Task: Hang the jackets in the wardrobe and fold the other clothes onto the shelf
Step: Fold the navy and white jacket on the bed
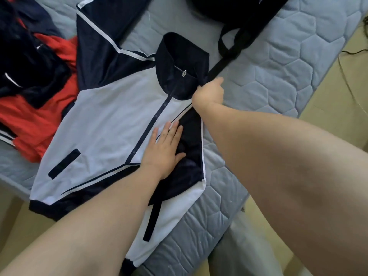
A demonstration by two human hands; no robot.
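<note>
A white and navy zip jacket (pixel 111 124) lies front up on the grey quilted mattress (pixel 288 62), collar towards the far side. Its right sleeve is folded inward over the body. My left hand (pixel 165 148) lies flat with straight fingers on that folded navy sleeve, pressing it down. My right hand (pixel 209 92) pinches the jacket's shoulder fabric just beside the navy collar (pixel 179 56). The left sleeve (pixel 103 26) stretches away to the upper left.
A heap of red and navy clothes (pixel 35 108) lies at the mattress's left. A black bag with a long strap (pixel 235 44) sits at the far top. The mattress edge runs along the right and bottom, with tan floor (pixel 338 92) beyond.
</note>
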